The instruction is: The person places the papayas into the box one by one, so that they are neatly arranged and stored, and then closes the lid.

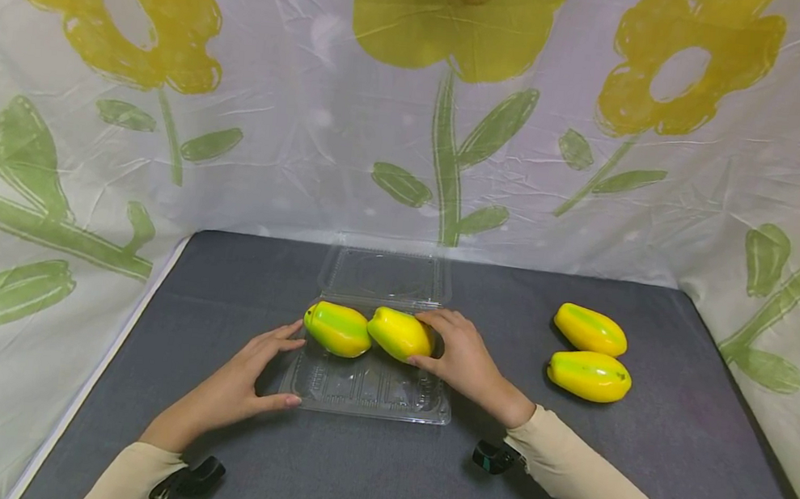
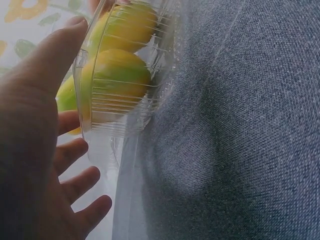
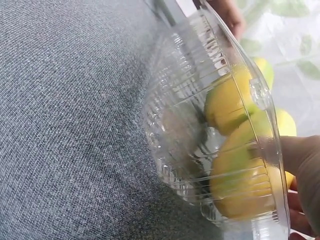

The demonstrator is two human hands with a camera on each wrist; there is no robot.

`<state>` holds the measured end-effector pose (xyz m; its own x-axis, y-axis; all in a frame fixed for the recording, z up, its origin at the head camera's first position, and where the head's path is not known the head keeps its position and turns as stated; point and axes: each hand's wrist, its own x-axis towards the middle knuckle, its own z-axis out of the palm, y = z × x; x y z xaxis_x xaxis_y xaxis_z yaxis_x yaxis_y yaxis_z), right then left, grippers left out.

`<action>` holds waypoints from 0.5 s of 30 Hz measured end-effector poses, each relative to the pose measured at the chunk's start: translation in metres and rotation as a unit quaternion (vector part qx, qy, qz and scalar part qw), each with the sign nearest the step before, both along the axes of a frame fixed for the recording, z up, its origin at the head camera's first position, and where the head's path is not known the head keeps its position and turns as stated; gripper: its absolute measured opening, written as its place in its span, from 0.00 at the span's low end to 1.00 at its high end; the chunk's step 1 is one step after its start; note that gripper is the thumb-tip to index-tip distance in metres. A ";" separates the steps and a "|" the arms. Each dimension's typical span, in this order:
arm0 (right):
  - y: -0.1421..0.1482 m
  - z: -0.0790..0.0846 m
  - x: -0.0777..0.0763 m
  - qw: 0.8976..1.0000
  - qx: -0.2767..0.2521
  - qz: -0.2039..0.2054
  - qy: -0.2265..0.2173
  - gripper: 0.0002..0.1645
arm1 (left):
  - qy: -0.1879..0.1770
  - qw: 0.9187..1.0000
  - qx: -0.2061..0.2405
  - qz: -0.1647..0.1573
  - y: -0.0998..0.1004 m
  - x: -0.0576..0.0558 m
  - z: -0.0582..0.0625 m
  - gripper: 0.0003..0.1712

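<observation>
A clear plastic clamshell box (image 1: 373, 393) lies with its lid (image 1: 390, 274) folded back. Two glossy yellow-green papayas (image 1: 339, 329) sit side by side along its back half. My right hand (image 1: 462, 358) holds the right papaya (image 1: 398, 334) by its right end, thumb in front and fingers behind. In the right wrist view this papaya (image 3: 240, 175) shows through the clear wall. At the box's left side, my left hand (image 1: 232, 386) has its fingers spread, the fingertips at the rim. The left wrist view shows that hand (image 2: 55, 135) beside the wall, holding nothing.
Two more papayas (image 1: 591, 330) lie close together on the grey cloth-covered table (image 1: 673, 441) to the right. Behind the table hangs a white curtain (image 1: 293, 149) printed with yellow flowers. Dark wrist devices (image 1: 495, 457) are strapped at both wrists.
</observation>
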<state>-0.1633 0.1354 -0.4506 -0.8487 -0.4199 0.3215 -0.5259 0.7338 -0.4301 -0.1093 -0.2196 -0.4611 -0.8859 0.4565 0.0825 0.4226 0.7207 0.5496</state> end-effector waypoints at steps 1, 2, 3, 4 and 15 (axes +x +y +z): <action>0.000 0.000 0.000 1.000 0.000 -0.001 0.001 0.40 | 0.000 1.000 0.000 0.000 0.000 0.000 0.000 0.50; 0.000 0.000 0.000 1.000 0.001 -0.001 0.000 0.40 | 0.000 1.000 0.001 0.000 0.000 0.000 0.000 0.50; 0.000 0.000 0.000 1.000 0.001 -0.002 0.000 0.40 | 0.000 1.000 0.001 0.001 0.000 0.000 0.000 0.50; 0.000 0.000 0.000 1.000 0.001 -0.002 0.000 0.40 | 0.000 1.000 0.002 0.000 0.000 0.000 0.000 0.50; 0.000 0.002 0.000 1.000 0.006 -0.005 0.001 0.37 | 0.000 1.000 0.001 0.002 0.000 0.000 -0.001 0.50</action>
<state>-0.1635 0.1352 -0.4482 -0.8521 -0.4151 0.3187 -0.5195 0.7442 -0.4198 -0.1097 -0.2199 -0.4625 -0.8875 0.4534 0.0826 0.4198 0.7214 0.5507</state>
